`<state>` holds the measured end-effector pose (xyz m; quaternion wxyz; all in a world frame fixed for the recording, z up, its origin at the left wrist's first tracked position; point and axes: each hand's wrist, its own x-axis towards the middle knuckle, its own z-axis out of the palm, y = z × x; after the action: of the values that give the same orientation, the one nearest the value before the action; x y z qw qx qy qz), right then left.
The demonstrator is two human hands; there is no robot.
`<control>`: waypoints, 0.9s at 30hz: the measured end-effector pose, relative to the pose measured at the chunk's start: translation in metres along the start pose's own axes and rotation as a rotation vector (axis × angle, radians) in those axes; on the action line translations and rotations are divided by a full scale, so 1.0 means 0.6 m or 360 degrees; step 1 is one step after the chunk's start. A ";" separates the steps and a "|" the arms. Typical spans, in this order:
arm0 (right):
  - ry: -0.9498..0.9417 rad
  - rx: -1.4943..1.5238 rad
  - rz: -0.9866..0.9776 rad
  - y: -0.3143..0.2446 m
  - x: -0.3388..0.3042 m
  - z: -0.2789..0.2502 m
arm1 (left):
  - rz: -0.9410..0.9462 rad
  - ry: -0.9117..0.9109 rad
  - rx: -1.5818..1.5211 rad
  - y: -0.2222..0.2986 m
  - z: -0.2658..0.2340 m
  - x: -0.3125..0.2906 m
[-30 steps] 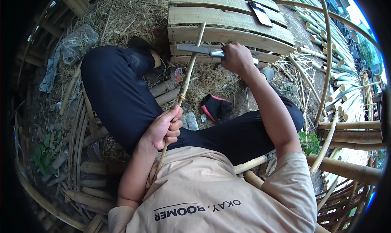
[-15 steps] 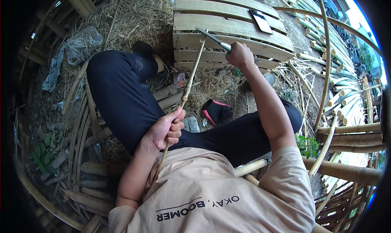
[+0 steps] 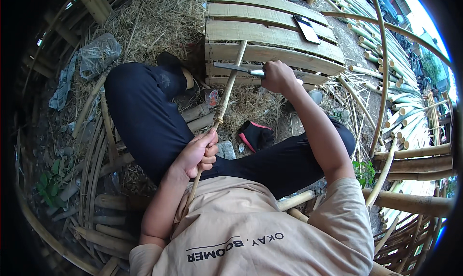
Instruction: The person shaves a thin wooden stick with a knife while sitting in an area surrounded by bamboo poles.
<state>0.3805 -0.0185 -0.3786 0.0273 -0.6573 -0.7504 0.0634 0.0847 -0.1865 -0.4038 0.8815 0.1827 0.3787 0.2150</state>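
Observation:
My left hand (image 3: 202, 153) is closed around the lower part of a thin bamboo stick (image 3: 224, 102). The stick slants up and away from my lap, with a knobby joint a little above my fist and a pale, bare far end. In my right hand (image 3: 279, 77) is the handle of a knife (image 3: 236, 68), gripped in a fist. Its blade points left and lies across the stick below the far end, seemingly against it. Behind the stick's tip stands a slatted wooden crate (image 3: 270, 30).
A phone (image 3: 307, 29) rests on the crate. Between my legs lie a black and pink item (image 3: 255, 135) and a stone (image 3: 225, 149). Crumpled plastic (image 3: 100, 54) is on the straw at left. Bamboo poles (image 3: 405, 107) are stacked at right; a curved pole (image 3: 384, 73) rises before them.
The knife has come down along the stick toward me, from near its tip to lower on the shaft. My right hand moved nearer with it; my left hand keeps its hold.

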 end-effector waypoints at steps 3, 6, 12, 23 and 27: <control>0.0101 0.0046 0.0118 0.016 0.006 0.010 | 0.0033 0.0075 0.0125 0.007 0.013 -0.001; 0.0147 0.0080 0.0088 0.015 -0.001 0.000 | 0.0051 0.0135 0.0207 0.010 0.022 -0.010; 0.0110 0.0067 -0.0023 -0.036 -0.028 -0.014 | 0.0147 0.0026 0.0123 0.025 0.021 -0.007; 0.0210 0.0171 0.0129 -0.016 0.012 0.003 | 0.0179 -0.0036 0.0054 0.081 0.023 0.066; 0.0398 0.0236 0.0127 -0.017 0.008 -0.034 | 0.0315 -0.0115 0.0059 0.134 0.045 0.063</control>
<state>0.3726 -0.0141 -0.3575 0.1664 -0.6857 -0.7077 0.0373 0.1092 -0.1034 -0.3694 0.8655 0.2432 0.3307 0.2872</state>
